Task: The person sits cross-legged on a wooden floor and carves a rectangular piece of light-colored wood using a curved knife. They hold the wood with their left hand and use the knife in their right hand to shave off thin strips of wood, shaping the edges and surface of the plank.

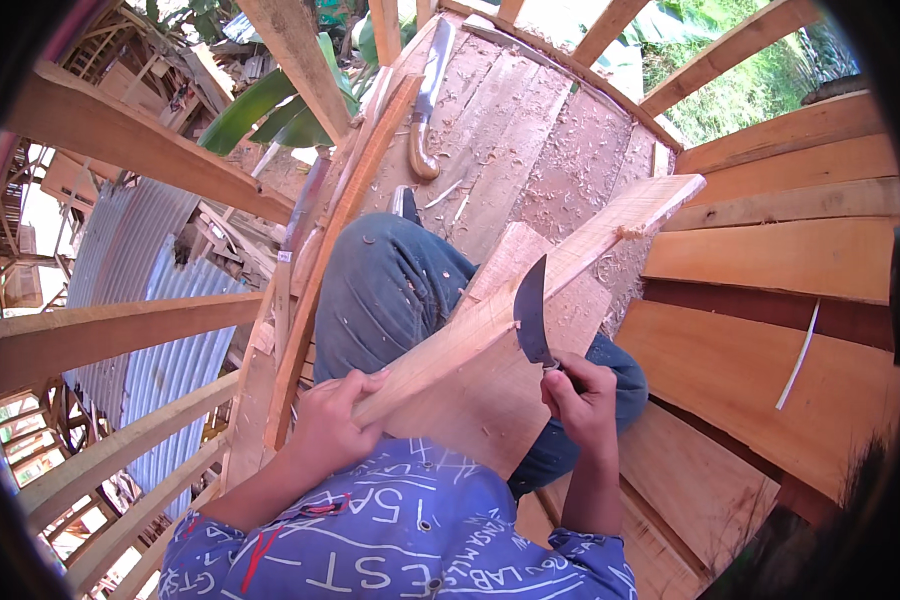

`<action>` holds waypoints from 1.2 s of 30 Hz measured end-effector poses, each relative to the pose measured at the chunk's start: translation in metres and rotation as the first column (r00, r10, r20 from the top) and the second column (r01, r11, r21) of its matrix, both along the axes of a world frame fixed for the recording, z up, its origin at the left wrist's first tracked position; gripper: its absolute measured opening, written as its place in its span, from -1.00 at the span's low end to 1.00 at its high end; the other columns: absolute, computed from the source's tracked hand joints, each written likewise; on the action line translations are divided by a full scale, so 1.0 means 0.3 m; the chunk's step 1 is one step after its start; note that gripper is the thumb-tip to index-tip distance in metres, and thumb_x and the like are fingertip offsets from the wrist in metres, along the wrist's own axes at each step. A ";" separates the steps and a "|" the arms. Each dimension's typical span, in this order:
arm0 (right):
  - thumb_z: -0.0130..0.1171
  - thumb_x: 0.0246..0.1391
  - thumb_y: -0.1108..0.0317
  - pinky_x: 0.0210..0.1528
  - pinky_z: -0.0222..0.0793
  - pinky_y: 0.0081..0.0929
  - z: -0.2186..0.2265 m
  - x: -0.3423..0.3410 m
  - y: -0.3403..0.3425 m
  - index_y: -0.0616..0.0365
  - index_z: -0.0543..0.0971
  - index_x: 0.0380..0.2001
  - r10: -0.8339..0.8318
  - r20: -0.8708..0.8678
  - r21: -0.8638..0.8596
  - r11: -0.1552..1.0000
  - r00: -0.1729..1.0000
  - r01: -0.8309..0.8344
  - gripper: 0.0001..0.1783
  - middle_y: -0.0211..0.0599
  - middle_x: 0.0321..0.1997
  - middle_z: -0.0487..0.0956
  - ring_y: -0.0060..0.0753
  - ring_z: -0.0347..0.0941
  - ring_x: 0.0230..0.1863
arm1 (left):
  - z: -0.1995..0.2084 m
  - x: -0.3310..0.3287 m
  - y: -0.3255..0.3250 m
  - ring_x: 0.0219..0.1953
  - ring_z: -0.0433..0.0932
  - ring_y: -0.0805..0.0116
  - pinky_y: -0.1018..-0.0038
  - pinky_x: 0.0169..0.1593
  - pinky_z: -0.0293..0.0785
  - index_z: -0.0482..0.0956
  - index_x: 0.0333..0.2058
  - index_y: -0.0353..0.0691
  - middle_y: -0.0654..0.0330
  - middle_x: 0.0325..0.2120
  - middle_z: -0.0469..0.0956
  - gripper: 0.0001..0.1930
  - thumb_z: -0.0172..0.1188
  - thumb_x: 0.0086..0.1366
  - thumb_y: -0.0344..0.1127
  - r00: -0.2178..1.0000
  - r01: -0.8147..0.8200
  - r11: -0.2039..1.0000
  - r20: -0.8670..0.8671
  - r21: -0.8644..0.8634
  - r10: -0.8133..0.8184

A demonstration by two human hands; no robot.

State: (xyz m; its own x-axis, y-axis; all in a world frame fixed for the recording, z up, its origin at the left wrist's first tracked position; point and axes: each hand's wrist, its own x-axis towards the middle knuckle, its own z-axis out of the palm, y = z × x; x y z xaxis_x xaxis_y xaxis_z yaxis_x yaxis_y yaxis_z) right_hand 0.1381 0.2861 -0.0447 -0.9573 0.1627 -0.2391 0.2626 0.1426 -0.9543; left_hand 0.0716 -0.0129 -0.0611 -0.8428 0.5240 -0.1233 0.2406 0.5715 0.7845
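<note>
My left hand (340,420) is closed around the near end of a long pale wooden board (560,265). The board slants up and away to the right across my lap. My right hand (582,398) grips a knife (533,318) with a broad, dark, curved blade that points away from me. Its blade lies against the right edge of the board, near the middle, where a small chip shows. The handle is mostly hidden inside my fist. A wider wooden piece (510,385) lies beneath the board, over my legs.
A long blade with a curved wooden handle (425,155) lies on the shaving-strewn plank floor (470,120). Another long blade (305,200) rests along the left rail. Slanting wooden posts (150,160) stand at left, with corrugated sheets (175,330) beyond. Planks (770,370) line the right side.
</note>
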 end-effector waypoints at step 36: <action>-0.09 0.35 0.26 -0.70 0.03 -0.72 0.018 0.006 -0.066 0.26 0.51 -0.16 -0.093 0.050 -0.100 0.990 0.994 0.098 -0.71 -0.53 -0.75 0.29 -0.77 0.16 -0.77 | 0.007 0.014 0.020 -0.21 0.65 0.07 0.36 -0.17 0.58 0.45 -0.31 -0.30 0.04 -0.20 0.65 -0.74 0.27 -0.03 -0.48 0.999 -0.026 1.000 0.020 0.013 0.025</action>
State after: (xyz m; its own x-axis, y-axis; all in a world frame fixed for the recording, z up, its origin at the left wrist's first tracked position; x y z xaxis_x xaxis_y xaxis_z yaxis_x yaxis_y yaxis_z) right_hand 0.1400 0.2663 -0.0395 -0.9262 0.2255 -0.3022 0.3139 0.0170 -0.9493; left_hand 0.0756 -0.0070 -0.0591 -0.8534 0.5040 -0.1331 0.2104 0.5666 0.7967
